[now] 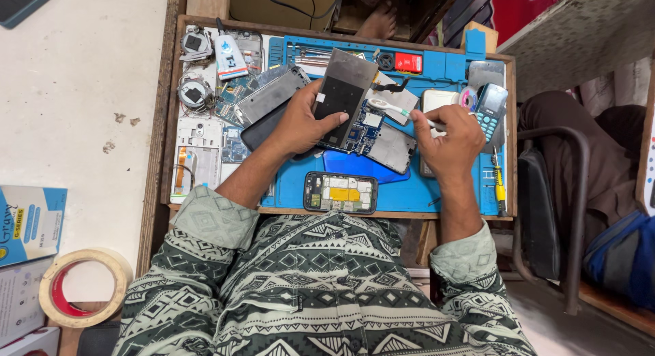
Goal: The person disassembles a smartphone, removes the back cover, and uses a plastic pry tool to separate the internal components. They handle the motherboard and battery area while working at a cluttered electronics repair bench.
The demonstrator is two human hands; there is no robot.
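Blue mat (409, 192): left hand (303, 124) grips dark panel (344, 90); right hand (447, 134) pinches toothbrush (390, 108).

Bright, even daylight, soft short shadows under the hands, sharp focus throughout, slight wide-angle stretching toward the edges.

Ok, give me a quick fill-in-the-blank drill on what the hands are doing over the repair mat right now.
1. The left hand holds a dark flat panel tilted above the ____ repair mat.
2. The right hand holds a white ____, bristles toward the circuit board.
3. The opened phone with the yellow patch lies at the mat's ____ edge, closest to the person.
4. The roll of tape lies to the person's ____.

Missing words: blue; toothbrush; near; left
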